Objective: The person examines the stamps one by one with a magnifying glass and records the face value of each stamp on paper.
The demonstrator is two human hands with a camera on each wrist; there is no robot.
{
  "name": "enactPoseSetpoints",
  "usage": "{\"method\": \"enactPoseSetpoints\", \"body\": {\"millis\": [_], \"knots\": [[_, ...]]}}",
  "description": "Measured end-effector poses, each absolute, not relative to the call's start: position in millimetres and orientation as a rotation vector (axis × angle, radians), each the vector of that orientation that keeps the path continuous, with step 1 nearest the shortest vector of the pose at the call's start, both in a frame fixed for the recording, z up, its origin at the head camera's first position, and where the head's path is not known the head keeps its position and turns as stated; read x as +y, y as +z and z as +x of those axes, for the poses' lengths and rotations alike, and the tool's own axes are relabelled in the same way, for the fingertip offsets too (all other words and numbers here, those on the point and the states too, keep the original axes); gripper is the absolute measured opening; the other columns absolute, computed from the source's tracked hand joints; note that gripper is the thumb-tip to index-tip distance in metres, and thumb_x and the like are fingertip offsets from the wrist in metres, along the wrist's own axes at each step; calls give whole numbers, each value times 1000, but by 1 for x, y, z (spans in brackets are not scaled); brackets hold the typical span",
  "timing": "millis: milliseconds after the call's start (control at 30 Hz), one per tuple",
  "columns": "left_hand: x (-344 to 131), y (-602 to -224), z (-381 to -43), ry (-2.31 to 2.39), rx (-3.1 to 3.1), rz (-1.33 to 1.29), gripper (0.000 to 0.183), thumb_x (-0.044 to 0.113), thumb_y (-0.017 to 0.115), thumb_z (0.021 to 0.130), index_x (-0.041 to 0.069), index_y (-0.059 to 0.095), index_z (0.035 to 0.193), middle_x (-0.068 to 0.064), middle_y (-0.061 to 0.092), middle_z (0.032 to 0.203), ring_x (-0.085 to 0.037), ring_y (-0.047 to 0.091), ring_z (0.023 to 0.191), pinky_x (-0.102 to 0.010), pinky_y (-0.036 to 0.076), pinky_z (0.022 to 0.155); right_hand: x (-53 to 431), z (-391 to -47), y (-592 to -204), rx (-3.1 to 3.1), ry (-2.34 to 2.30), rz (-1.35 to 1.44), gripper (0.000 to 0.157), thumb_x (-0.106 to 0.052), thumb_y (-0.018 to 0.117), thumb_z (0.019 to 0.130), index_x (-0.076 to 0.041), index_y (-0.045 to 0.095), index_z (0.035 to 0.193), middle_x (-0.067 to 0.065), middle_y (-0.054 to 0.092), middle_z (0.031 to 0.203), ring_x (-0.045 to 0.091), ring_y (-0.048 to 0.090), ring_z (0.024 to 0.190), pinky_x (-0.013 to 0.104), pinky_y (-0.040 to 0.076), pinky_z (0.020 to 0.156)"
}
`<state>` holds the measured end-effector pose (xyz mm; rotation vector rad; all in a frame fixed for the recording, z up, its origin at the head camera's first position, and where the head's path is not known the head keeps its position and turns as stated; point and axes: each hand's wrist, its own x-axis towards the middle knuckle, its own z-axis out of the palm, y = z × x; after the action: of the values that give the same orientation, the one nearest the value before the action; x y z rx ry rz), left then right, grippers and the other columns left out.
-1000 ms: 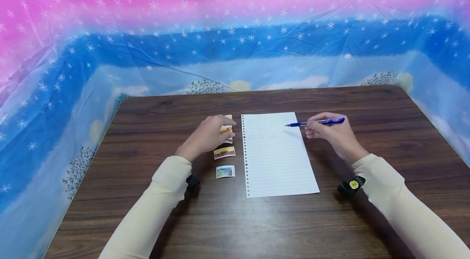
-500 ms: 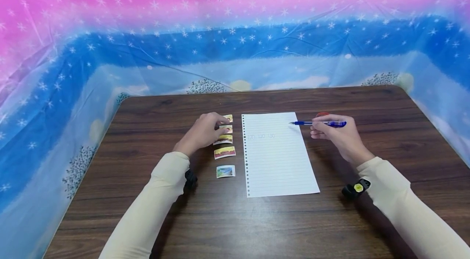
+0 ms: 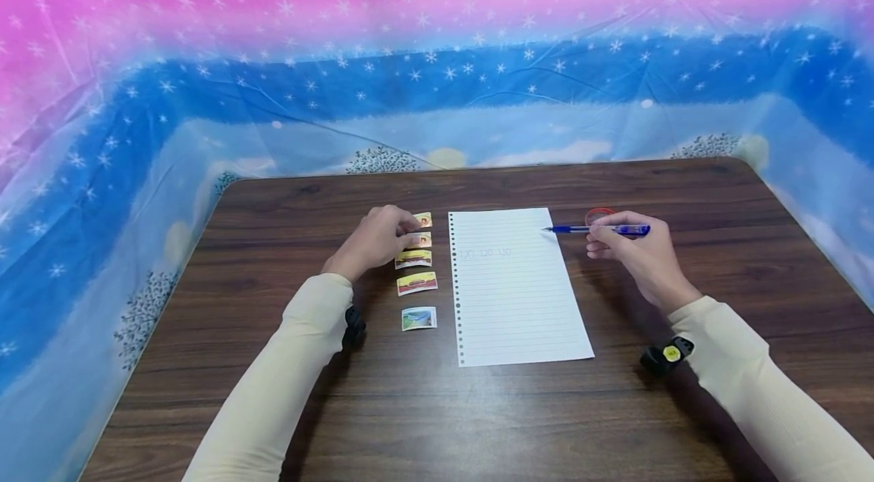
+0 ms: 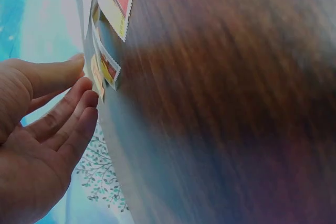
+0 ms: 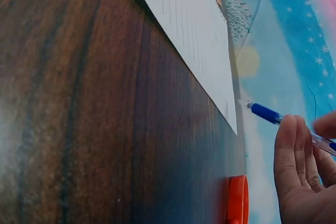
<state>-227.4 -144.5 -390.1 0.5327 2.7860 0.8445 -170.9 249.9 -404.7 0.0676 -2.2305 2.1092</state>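
Note:
My left hand (image 3: 374, 239) is beside the upper end of a column of postage stamps, its fingertips by the second stamp (image 3: 420, 240). In the left wrist view its fingers (image 4: 63, 124) are loosely bent, thumb near the fingertips, and nothing shows between them. Below lie a yellow stamp (image 3: 413, 259), a red-and-yellow stamp (image 3: 417, 283) and a landscape stamp (image 3: 419, 318). The top stamp (image 3: 426, 220) is partly hidden by the hand. My right hand (image 3: 631, 250) pinches a blue pen (image 3: 573, 229), its tip above the right edge of the lined paper (image 3: 519, 300).
Faint handwritten numbers stand on the paper's upper part. A red round object (image 5: 238, 200) sits behind my right hand, partly hidden in the head view. Everything rests on a dark wooden table (image 3: 519, 421), with a snowflake-patterned cloth (image 3: 437, 80) behind its far edge.
My left hand has drawn back left, uncovering more of the upper stamps. My right hand has shifted right with the pen, and the red object has come into view behind it.

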Motion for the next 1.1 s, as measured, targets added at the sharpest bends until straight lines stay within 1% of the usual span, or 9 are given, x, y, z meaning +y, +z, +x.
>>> {"method": "enactPoseSetpoints", "body": {"millis": [133,267,500,633,867,933,1100], "knots": [[-147,-393,-230,839,2786,517,25,10,64,101,-1,71,122,-15,71,115,-28,66,107,-45,53,92,252,-170,-405,-2178,2157,102,31,-10,72,95,17,64,108,14,75,94,20,75,79,36,60,77],[-149,-395,-232,835,2788,504,23,10,65,100,0,72,120,-15,71,115,-28,66,109,-46,53,94,254,-169,-406,-2166,2164,103,33,-7,73,94,20,61,109,12,75,94,21,75,79,36,60,78],[-150,-396,-233,815,2787,514,19,10,67,99,2,76,114,-13,72,112,-27,67,106,-45,54,92,258,-166,-410,-2148,2210,93,27,-5,76,91,14,65,107,12,74,95,23,76,79,36,59,79],[-149,-396,-234,809,2789,501,17,10,68,99,3,77,111,-12,73,110,-27,67,104,-45,54,91,260,-165,-413,-2139,2197,114,29,-4,75,91,16,64,108,11,73,95,23,76,78,35,59,77],[-149,-396,-233,824,2773,480,17,9,66,99,4,76,112,-12,72,110,-26,66,103,-45,54,90,262,-164,-417,-2154,2140,97,39,-4,74,92,24,58,114,11,74,93,22,76,77,34,59,76],[-150,-396,-233,826,2769,480,17,9,66,99,4,76,112,-12,72,110,-26,66,103,-45,54,90,262,-164,-418,-2193,2092,87,39,-5,74,93,24,58,114,11,74,91,21,76,76,34,58,75],[-150,-397,-234,826,2772,477,17,9,66,99,4,77,112,-12,72,109,-26,66,101,-45,54,89,262,-163,-421,-2367,1827,42,30,-7,73,94,17,65,109,8,73,88,18,76,73,31,59,72]]}}
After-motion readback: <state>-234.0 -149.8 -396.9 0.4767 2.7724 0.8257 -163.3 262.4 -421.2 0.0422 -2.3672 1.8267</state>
